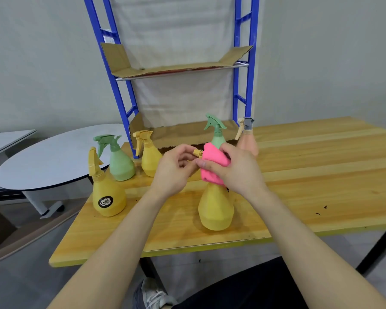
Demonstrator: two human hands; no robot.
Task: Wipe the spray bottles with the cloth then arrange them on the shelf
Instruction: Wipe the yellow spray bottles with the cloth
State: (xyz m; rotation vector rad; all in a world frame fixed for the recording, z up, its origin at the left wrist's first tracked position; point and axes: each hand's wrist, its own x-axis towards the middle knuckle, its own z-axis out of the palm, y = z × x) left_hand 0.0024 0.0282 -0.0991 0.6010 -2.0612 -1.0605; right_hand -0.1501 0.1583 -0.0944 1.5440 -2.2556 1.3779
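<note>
Six spray bottles are in my head view, none of them plainly on the shelf (251, 63) yet; its cardboard-lined upper level (176, 69) carries no bottle. I am at the wiping step. The front yellow bottle (215, 208) stands upright on the worktop (321, 175), close to its front edge. My left hand (174, 172) pinches the tip of its sprayer between curled fingers (188, 150) to steady it. My right hand (234, 172) clasps the pink cloth (215, 159), which is bunched round the bottle's neck and head. The wide body below the cloth shows uncovered, so I judge this bottle only partly wiped.

Toward the left edge stand a labelled yellow bottle (108, 197), a green bottle (120, 163) and a small yellow bottle (149, 161), the last by the shelf's foot near the back left corner. Behind my hands a second green bottle (216, 132) and a peach bottle (247, 143) stand at the back. Whether that green one sits on the shelf's lowest level I cannot tell.

Next I should draw the cloth down over the body, steadying the top so the bottle does not tip, then lift it to the shelf.
</note>
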